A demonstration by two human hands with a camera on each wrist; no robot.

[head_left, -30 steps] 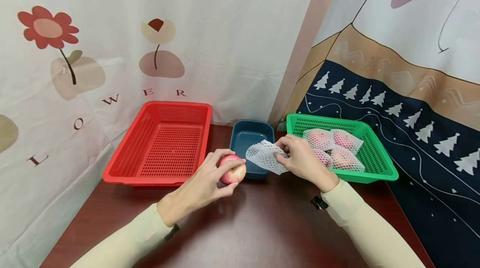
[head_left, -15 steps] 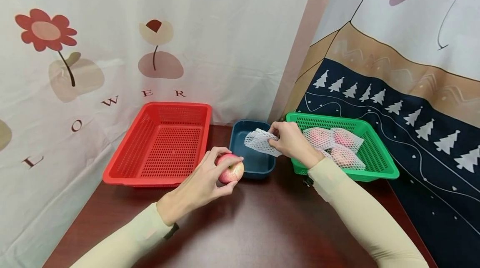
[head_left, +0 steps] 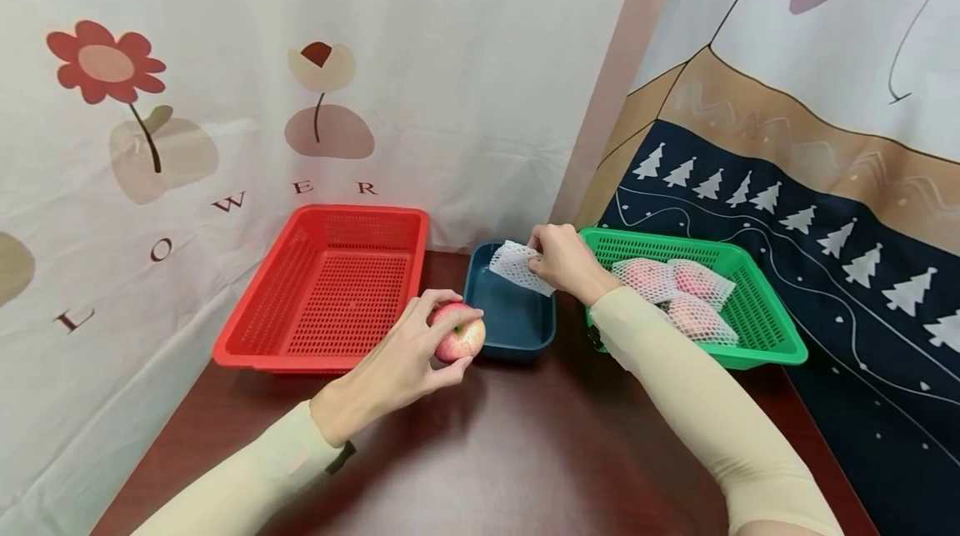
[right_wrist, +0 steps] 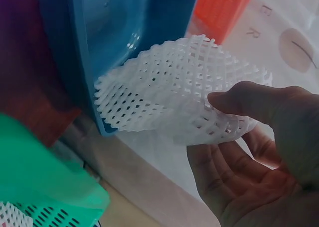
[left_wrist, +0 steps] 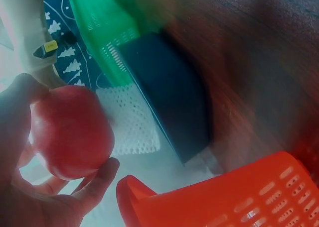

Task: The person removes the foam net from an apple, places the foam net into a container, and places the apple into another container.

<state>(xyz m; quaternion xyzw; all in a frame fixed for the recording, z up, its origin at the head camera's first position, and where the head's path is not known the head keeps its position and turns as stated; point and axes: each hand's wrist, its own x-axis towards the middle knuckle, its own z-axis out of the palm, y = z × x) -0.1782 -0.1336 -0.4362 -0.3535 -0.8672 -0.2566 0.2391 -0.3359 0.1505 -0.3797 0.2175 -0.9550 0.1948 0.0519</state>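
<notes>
Apple (head_left: pixel 465 341) is gripped round its sides near the blue tray (head_left: pixel 513 321) by the left hand (head_left: pixel 408 353), presumably for security, while the right hand (head_left: pixel 572 261) pinches the foam net (head_left: pixel 516 266) at that tray's far end, its lightness seemingly needing only fingertips.

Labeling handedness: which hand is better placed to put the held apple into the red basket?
Left, likely: the left hand grips the apple near the red basket; the right hand pinches the foam net at the blue tray, farther from that basket.
</notes>
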